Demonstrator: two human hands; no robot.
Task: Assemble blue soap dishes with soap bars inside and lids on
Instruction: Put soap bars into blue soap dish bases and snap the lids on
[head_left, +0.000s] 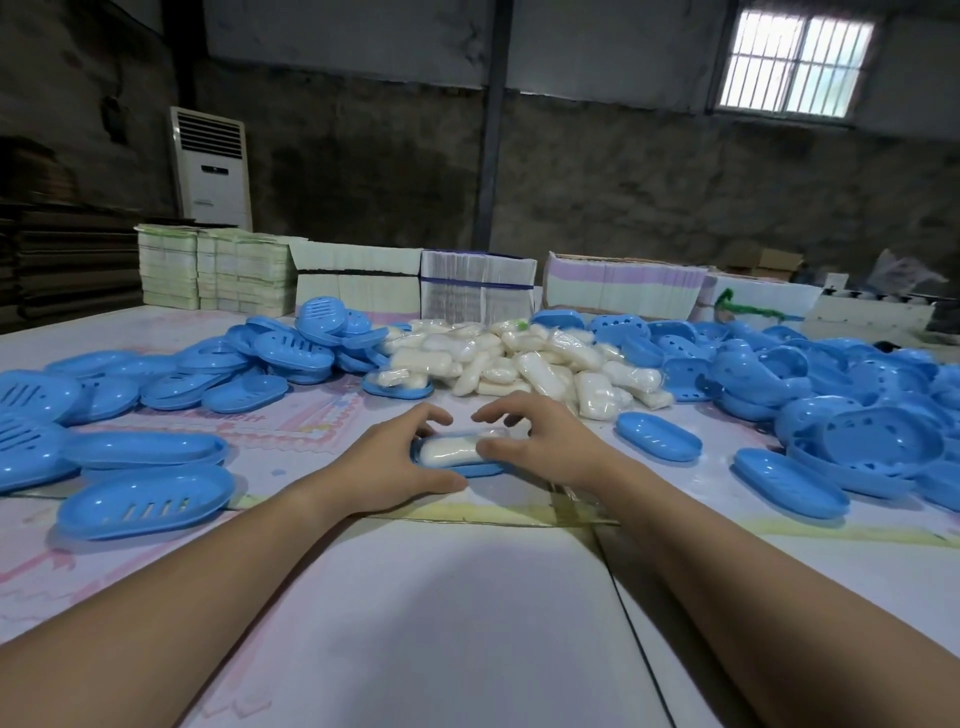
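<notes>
A blue soap dish (470, 471) lies on the table just ahead of me, with a plastic-wrapped white soap bar (448, 450) inside it and no lid on top. My left hand (397, 460) grips the dish's left end, thumb along the front rim and fingers curled behind. My right hand (532, 441) arches over the right end, its thumb on the soap bar and its fingers curled round the far side. A heap of wrapped soap bars (519, 358) sits beyond my hands.
Blue slotted parts (145, 501) spread over the table's left side, and a larger pile of blue dishes (857, 410) covers the right. Another dish with soap (397, 388) lies in front of the soap heap. Stacks of flat cartons (358, 283) line the far edge.
</notes>
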